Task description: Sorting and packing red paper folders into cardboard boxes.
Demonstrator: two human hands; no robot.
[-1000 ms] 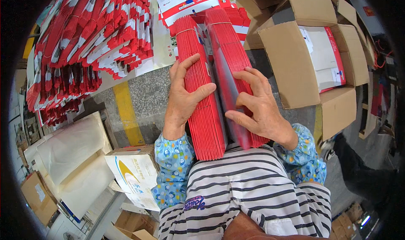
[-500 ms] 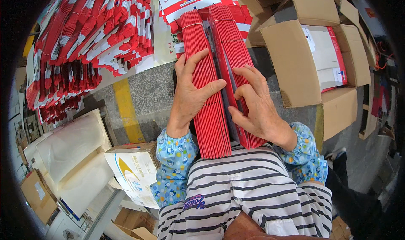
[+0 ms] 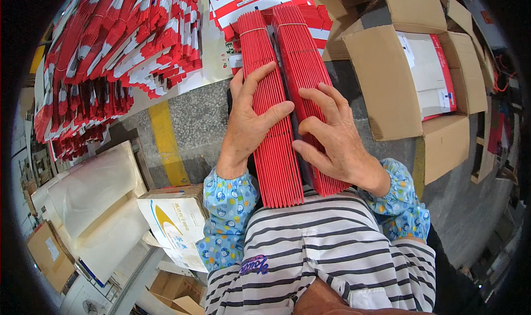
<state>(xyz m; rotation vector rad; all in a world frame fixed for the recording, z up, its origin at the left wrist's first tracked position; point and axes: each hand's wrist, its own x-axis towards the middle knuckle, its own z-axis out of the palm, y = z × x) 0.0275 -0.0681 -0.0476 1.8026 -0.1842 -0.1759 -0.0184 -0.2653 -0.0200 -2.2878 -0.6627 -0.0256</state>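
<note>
Two long bundles of folded red card sleeves stand edge-up side by side in front of my chest, each with a band near its far end. My left hand (image 3: pixel 247 120) lies over the left bundle (image 3: pixel 275 165), thumb and fingers spread across its ridged edges. My right hand (image 3: pixel 336 136) rests on the right bundle (image 3: pixel 304 60), fingers bent and apart, with the thumb toward the narrow gap between the bundles. Neither hand is closed round anything. What supports the bundles is hidden beneath them.
A big heap of red and white folded sleeves (image 3: pixel 138 49) fills the table at far left. Flat printed red-and-white sheets (image 3: pixel 249 0) lie beyond the bundles. An open cardboard box (image 3: pixel 384 85) at the right holds similar pieces. A printed white package (image 3: pixel 174 226) sits at the left.
The fingers of my right hand have shifted slightly left over the right bundle, and the gap between the bundles looks narrower. My left hand stays nearly in place.
</note>
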